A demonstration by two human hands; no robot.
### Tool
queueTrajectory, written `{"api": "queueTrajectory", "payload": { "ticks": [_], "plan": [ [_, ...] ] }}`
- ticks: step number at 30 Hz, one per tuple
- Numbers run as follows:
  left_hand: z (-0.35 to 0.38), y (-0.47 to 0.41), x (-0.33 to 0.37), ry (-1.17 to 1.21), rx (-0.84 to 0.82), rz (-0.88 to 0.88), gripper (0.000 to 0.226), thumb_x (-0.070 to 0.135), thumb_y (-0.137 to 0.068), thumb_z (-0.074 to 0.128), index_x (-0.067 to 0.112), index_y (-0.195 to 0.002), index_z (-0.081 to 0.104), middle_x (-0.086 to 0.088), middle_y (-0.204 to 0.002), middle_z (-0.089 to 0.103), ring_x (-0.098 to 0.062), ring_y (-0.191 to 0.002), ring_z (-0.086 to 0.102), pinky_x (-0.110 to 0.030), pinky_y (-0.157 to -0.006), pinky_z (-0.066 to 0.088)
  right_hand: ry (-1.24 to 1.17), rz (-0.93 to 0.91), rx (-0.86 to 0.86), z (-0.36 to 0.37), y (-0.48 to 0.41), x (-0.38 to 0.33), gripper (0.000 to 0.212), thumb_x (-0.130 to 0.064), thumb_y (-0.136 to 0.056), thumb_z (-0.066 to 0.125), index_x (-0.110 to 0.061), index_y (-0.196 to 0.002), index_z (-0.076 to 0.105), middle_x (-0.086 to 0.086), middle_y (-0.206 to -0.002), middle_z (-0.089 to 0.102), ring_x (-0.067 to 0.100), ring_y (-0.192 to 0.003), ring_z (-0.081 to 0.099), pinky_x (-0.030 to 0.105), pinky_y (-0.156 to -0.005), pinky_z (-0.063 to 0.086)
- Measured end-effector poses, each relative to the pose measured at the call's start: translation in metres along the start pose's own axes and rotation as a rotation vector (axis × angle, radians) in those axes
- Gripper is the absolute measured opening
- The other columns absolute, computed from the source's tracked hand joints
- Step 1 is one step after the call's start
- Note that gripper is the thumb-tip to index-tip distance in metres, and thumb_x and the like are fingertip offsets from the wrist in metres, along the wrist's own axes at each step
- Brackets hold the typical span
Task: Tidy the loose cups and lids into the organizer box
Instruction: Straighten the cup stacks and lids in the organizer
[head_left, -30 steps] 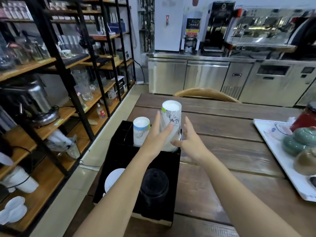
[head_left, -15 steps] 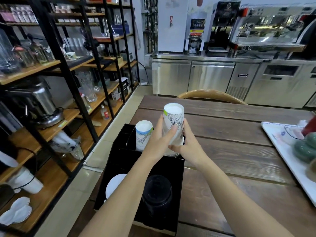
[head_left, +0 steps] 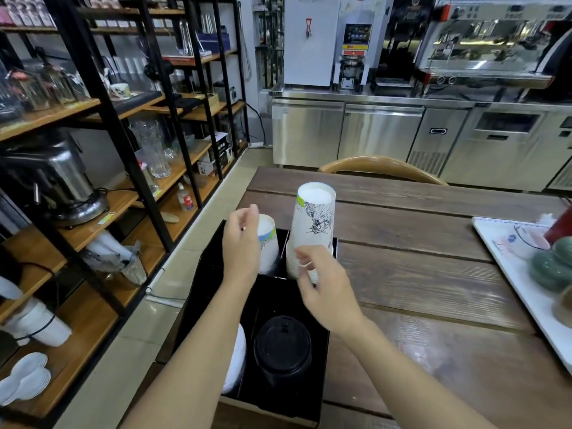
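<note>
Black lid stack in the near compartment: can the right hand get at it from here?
Probably yes. The black lid stack sits uncovered in the organizer box, just below the empty right hand, with nothing between them.

Wooden table (head_left: 418, 274) bearing black organizer box (head_left: 322, 351) (left edge), white tray (head_left: 507, 274).

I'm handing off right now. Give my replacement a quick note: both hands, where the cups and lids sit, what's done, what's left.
Left hand: open, empty, in front of the short cup stack.
Right hand: open, empty, just off the tall cup stack.
Both stacks stand upside down in the far slots of the organizer box. Black lids and white lids fill the near slots.
Done: cups and lids stowed.
Left: no loose cups or lids visible on the table.
</note>
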State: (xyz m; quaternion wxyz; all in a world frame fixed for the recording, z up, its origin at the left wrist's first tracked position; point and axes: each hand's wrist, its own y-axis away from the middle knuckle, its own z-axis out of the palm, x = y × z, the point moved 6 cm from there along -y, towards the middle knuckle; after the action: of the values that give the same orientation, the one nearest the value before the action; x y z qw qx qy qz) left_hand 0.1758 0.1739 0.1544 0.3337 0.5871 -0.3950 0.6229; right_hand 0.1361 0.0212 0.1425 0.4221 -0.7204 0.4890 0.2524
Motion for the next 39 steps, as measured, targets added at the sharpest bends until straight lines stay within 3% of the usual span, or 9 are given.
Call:
{"api": "queueTrajectory", "payload": {
  "ticks": [2,9,12,16,21,26,29,34,39],
  "plan": [
    [-0.005,-0.014,-0.009,0.061,-0.020,-0.100,0.034,0.042,-0.097,0.039,0.014,-0.105,0.056,0.004,-0.097,0.058,-0.004,-0.084,0.053,-0.017,-0.069,0.038,-0.136,0.136,-0.182,0.023,-0.003,-0.004,0.042,-0.003,-0.087,0.048,-0.008,-0.129,0.046,0.003,-0.123,0.055,0.011,-0.109,0.051,0.003,-0.091,0.033],
    [-0.007,-0.040,-0.028,0.003,-0.204,-0.230,0.064,0.054,-0.096,0.026,0.009,-0.140,0.040,-0.005,-0.145,0.046,-0.012,-0.129,0.042,-0.024,-0.097,0.028,-0.382,0.361,-0.395,0.083,-0.019,0.001,0.092,-0.011,-0.075,0.062,-0.028,-0.147,0.007,-0.009,-0.147,0.035,0.009,-0.132,0.037,0.033,-0.114,0.029],
    [-0.004,-0.040,-0.033,0.013,-0.293,-0.293,0.067,0.058,-0.093,0.025,0.012,-0.138,0.043,0.001,-0.137,0.050,-0.007,-0.121,0.047,-0.022,-0.093,0.032,-0.404,0.412,-0.370,0.091,-0.026,0.008,0.094,-0.017,-0.067,0.064,-0.028,-0.145,0.012,0.000,-0.144,0.041,0.015,-0.130,0.042,0.035,-0.112,0.034],
    [-0.004,-0.040,-0.037,-0.048,-0.349,-0.259,0.053,0.057,-0.094,0.022,0.028,-0.097,0.067,0.013,-0.099,0.068,0.005,-0.090,0.062,-0.018,-0.073,0.043,-0.395,0.404,-0.361,0.095,-0.030,0.011,0.098,-0.013,-0.070,0.068,-0.026,-0.146,0.007,-0.001,-0.149,0.030,0.014,-0.135,0.034,0.037,-0.115,0.028],
    [-0.012,-0.041,-0.043,-0.183,-0.334,-0.178,0.044,0.068,-0.086,0.030,0.038,-0.094,0.062,0.018,-0.102,0.063,0.002,-0.100,0.056,-0.023,-0.085,0.041,-0.405,0.448,-0.313,0.100,-0.037,0.012,0.114,-0.022,-0.060,0.075,-0.020,-0.147,0.001,0.001,-0.157,0.011,0.017,-0.143,0.019,0.042,-0.119,0.021],
    [-0.021,-0.043,-0.046,-0.298,-0.310,-0.170,0.082,0.093,-0.058,0.029,0.025,-0.095,0.057,0.002,-0.106,0.063,-0.014,-0.102,0.058,-0.042,-0.100,0.041,-0.425,0.442,-0.270,0.101,-0.048,0.015,0.113,-0.028,-0.043,0.076,-0.017,-0.139,0.016,0.007,-0.143,0.036,0.022,-0.133,0.038,0.045,-0.113,0.033],
    [-0.018,-0.041,-0.041,-0.238,-0.376,-0.190,0.075,0.085,-0.069,0.029,0.029,-0.108,0.061,0.004,-0.118,0.062,-0.008,-0.111,0.056,-0.027,-0.096,0.039,-0.456,0.434,-0.278,0.102,-0.047,0.017,0.105,-0.020,-0.049,0.075,-0.018,-0.138,0.020,0.006,-0.142,0.038,0.020,-0.131,0.039,0.044,-0.113,0.033],
    [-0.010,-0.037,-0.037,-0.095,-0.374,-0.188,0.041,0.049,-0.097,0.025,0.033,-0.084,0.060,0.020,-0.085,0.060,0.020,-0.066,0.060,0.001,-0.056,0.043,-0.450,0.434,-0.281,0.108,-0.038,0.019,0.118,-0.031,-0.046,0.074,-0.030,-0.145,0.010,0.000,-0.154,0.023,0.016,-0.141,0.026,0.044,-0.116,0.027],
    [-0.012,-0.037,-0.041,-0.065,-0.362,-0.159,0.038,0.051,-0.096,0.027,0.029,-0.099,0.058,0.021,-0.094,0.057,0.013,-0.088,0.051,-0.012,-0.076,0.038,-0.460,0.442,-0.265,0.107,-0.044,0.024,0.117,-0.031,-0.044,0.074,-0.027,-0.144,0.013,0.003,-0.153,0.024,0.019,-0.140,0.028,0.045,-0.115,0.028]
  ]
}}
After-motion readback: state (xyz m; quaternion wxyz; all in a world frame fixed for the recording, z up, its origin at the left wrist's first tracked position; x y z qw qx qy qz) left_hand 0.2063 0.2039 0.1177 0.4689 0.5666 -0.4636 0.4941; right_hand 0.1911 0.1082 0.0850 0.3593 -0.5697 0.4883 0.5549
